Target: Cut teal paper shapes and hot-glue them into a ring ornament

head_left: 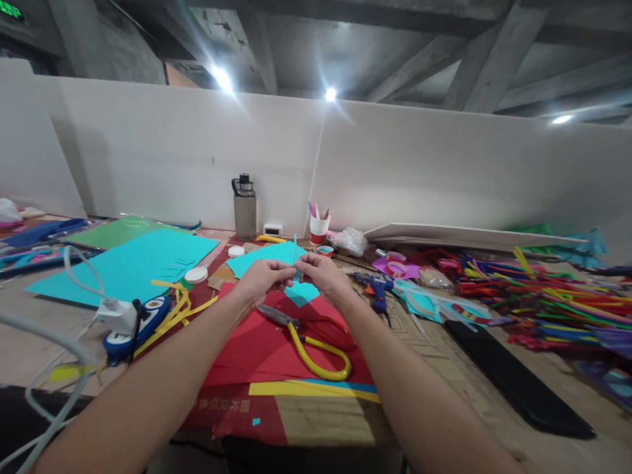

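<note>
By the left hand (269,275), fingertips pressed together, a blue strip (295,239) is pinched at its lower end; its long axis is pointed up, beyond the fingers; it's gripped equally close by the right hand (318,271).

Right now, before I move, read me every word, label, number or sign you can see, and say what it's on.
Nothing can be read for sure.
Green lit sign: letters cut off and blurred.
Red-printed cardboard: a row of characters, too blurred.
Small white box: dark display, too small.
</note>
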The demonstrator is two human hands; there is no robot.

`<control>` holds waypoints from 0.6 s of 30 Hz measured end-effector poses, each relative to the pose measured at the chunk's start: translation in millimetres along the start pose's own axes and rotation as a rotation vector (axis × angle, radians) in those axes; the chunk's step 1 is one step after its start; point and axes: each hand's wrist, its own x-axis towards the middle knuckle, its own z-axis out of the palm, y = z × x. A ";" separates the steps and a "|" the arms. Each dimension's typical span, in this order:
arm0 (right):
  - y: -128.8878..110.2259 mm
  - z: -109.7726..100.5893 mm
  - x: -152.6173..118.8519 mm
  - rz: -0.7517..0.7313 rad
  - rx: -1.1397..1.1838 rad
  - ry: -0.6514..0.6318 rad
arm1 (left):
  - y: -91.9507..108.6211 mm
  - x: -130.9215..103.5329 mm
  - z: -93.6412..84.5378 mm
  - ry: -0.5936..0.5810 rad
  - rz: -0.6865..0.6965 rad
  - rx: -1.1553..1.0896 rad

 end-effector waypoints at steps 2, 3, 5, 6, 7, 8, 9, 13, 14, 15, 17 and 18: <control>0.1 0.3 -0.4 0.003 -0.007 0.000 | 0.3 -0.5 0.1 -0.002 0.001 -0.007; 0.2 0.4 -0.5 0.006 -0.010 -0.003 | 0.5 -0.8 0.2 0.001 -0.002 -0.011; 0.0 0.5 -0.7 0.010 -0.014 -0.006 | 0.7 -1.1 0.5 0.010 -0.009 -0.015; -0.1 0.5 -0.7 0.012 -0.016 -0.007 | 0.7 -1.2 0.6 0.013 -0.012 -0.015; -0.4 0.4 -0.7 0.012 -0.017 -0.006 | 0.5 -1.1 0.7 0.015 -0.011 -0.013; -0.6 0.4 -0.7 0.011 -0.019 -0.005 | 0.3 -0.9 0.7 0.014 -0.011 -0.010; -0.8 0.4 -0.7 0.010 -0.020 -0.004 | 0.0 -0.7 0.6 0.013 -0.009 -0.008; -0.9 0.1 -1.0 0.005 -0.023 -0.006 | -0.8 0.0 0.2 0.008 -0.010 -0.010; -0.7 0.0 -1.0 0.004 -0.024 -0.006 | -0.6 -0.1 0.3 0.006 -0.010 -0.009; -0.4 -0.1 -1.0 0.002 -0.026 -0.006 | -0.3 -0.4 0.3 0.005 -0.009 -0.007; 0.1 -0.2 -0.9 0.001 -0.027 -0.009 | 0.6 -1.2 0.7 0.004 -0.006 -0.001; 0.3 -0.3 -0.8 0.001 -0.028 -0.012 | 1.1 -1.5 0.9 0.004 -0.005 0.003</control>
